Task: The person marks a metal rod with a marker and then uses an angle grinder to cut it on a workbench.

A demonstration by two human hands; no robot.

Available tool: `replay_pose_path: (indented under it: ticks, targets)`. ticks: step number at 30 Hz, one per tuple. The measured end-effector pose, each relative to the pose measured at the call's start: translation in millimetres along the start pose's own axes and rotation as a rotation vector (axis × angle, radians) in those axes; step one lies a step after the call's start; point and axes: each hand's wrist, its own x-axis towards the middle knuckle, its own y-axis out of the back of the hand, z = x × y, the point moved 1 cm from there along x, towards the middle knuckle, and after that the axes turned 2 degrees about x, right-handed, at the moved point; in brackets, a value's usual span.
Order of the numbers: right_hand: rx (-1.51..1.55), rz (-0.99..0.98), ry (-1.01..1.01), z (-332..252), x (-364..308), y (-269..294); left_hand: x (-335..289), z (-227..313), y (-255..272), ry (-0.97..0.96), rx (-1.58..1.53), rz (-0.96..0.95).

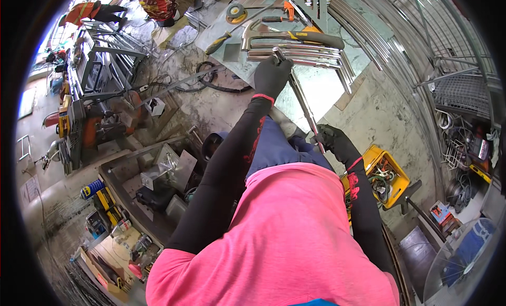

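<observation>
My left hand (272, 76), in a dark glove with a red cuff, is closed round the upper part of a shiny metal tube (302, 99). At the tube's lower end, the fingers of my right hand (336, 143) are wrapped round it. The tube slants from upper left to lower right in front of my legs. Just beyond my left hand, several short shiny tubes (316, 62) lie side by side on a pale metal sheet (321, 98). A claw hammer (295, 38) with a dark grip rests across the far side of those tubes.
Left of the hammer lie a yellow-handled screwdriver (217, 43) and a round disc (235, 13). Long metal bars (363, 29) run along the far right. A yellow crate (403, 182) with cables stands by my right forearm. Other people (158, 5) are at the far left.
</observation>
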Motion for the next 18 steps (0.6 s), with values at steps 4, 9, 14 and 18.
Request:
replay_pose_path:
  ticks: [4,9,14,18]
  targets:
    - [0.059,-0.015,0.007,-4.5,-2.1,-0.5,-17.1,27.3,2.9,-0.089,-0.032,0.037]
    - [0.081,0.060,0.106,-17.5,-11.9,-10.1,-19.9,67.1,10.5,-0.241,-0.048,0.039]
    - [-0.025,0.133,0.400,-88.1,-10.7,-20.5,-27.1,126.6,21.9,-0.404,0.030,0.042]
    - [0.456,-0.181,0.460,-116.1,7.8,-24.1,-6.5,155.3,15.2,-0.386,0.155,0.078]
